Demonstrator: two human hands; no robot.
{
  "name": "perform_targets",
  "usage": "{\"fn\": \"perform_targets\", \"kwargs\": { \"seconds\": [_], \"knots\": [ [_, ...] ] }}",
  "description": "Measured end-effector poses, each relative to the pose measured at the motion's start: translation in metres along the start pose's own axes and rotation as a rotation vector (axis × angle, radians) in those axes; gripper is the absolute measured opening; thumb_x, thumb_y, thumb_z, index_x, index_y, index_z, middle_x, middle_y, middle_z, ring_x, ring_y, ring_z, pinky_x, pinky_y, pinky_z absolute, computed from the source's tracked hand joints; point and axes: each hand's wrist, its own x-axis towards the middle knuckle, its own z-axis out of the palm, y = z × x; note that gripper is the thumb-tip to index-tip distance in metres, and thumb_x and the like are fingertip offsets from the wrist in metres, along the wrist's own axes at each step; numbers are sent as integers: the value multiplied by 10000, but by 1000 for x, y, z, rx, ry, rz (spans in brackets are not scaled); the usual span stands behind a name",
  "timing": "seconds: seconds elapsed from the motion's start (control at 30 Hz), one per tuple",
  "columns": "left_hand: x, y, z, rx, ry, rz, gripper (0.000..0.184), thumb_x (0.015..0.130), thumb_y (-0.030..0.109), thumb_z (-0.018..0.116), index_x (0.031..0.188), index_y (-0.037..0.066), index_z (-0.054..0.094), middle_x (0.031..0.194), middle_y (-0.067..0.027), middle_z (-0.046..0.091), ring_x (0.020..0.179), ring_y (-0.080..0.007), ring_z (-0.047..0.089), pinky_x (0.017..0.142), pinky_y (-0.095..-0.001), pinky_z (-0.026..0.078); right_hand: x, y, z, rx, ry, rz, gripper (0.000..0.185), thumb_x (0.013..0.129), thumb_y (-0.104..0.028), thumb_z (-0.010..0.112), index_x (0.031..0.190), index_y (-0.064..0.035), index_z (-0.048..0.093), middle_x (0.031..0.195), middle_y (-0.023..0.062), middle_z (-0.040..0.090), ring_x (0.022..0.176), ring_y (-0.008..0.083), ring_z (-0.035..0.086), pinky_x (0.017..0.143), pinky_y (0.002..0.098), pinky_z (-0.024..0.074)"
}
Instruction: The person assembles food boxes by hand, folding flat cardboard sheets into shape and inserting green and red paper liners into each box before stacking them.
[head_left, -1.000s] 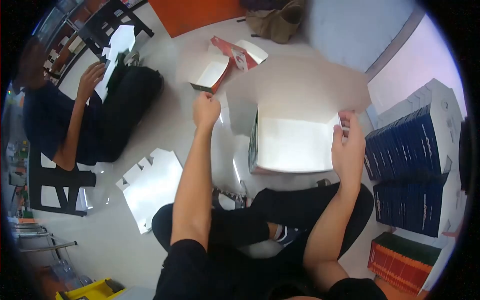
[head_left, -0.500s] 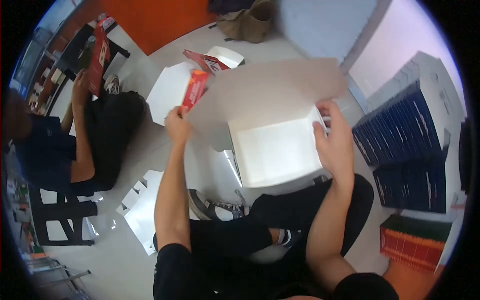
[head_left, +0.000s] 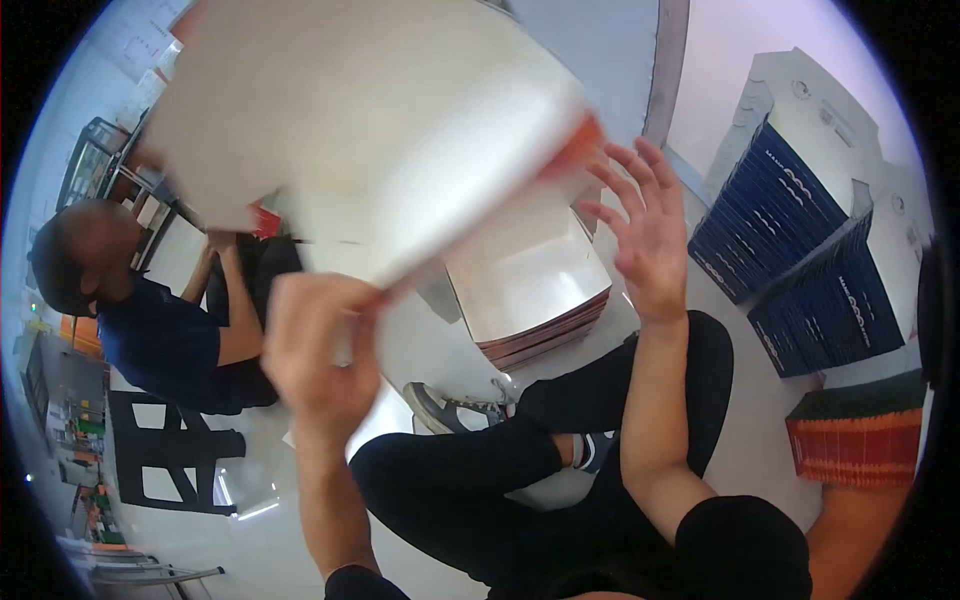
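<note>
A large cardboard sheet (head_left: 400, 130), pale inside with a red edge, is lifted high in front of me and blurred by motion. My left hand (head_left: 325, 345) is closed on its lower left corner. Near the sheet's right edge, my right hand (head_left: 640, 235) has its fingers spread; no grip shows. Below them on the floor sits a stack of nested open cartons (head_left: 550, 335), white inside and reddish outside. The sheet covers part of the stack's far side.
Stacks of dark blue folded cartons (head_left: 775, 215) stand on the right, with red and orange ones (head_left: 860, 440) nearer me. Another person (head_left: 170, 320) sits at left beside a black frame (head_left: 175, 450). My legs and shoe (head_left: 445, 410) lie close to the carton stack.
My left hand has raised the sheet and come nearer to me. My right hand has let go of the open carton's side and spread its fingers. The view has shifted.
</note>
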Motion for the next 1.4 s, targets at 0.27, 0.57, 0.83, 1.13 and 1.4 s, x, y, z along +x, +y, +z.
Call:
{"fn": "perform_targets", "kwargs": {
  "seconds": [0.27, 0.57, 0.83, 1.13, 1.4],
  "knots": [
    [-39, 16, 65, -285, -296, -60, 154, 762, -34, 739, 882, 15, 655, 867, -123, 622, 799, -278, 617, 700, -348, 493, 1, -1, -48, -126, -411, 121, 1424, 441, -256, 981, 1579, -26, 156, 1593, 204, 272, 1476, 318, 272, 1204, 443, 196],
    [-74, 25, 84, -246, -182, -367, 106, 824, -44, 704, 909, -4, 655, 895, -120, 636, 761, -225, 648, 698, -313, 520, 1, 13, -42, -242, -466, 311, 1181, 585, -184, 929, 1567, -108, 276, 1556, 166, 365, 1446, 285, 322, 1146, 445, 329],
    [-70, 29, 96, -219, -145, -257, 156, 806, -67, 736, 939, -15, 671, 925, -129, 662, 736, -208, 672, 672, -294, 534, -1, 7, -41, -291, -395, 374, 959, 627, -66, 752, 1517, -69, 395, 1355, 107, 569, 1114, 187, 603, 992, 323, 456],
    [-72, 36, 100, -81, -167, -247, 146, 781, -36, 743, 895, 13, 666, 878, -105, 660, 799, -259, 635, 715, -351, 508, 0, 14, -47, -452, -431, 276, 878, 636, -58, 730, 1463, -50, 432, 1381, 143, 529, 1214, 237, 555, 1033, 361, 453],
    [-73, 51, 81, 225, -275, -287, 134, 782, 136, 758, 798, 63, 646, 897, -67, 651, 913, -292, 562, 861, -442, 419, -6, 1, -43, -693, -646, 186, 753, 677, 25, 645, 1412, -22, 483, 1260, 169, 554, 1153, 305, 574, 973, 372, 489]
  ]
}}
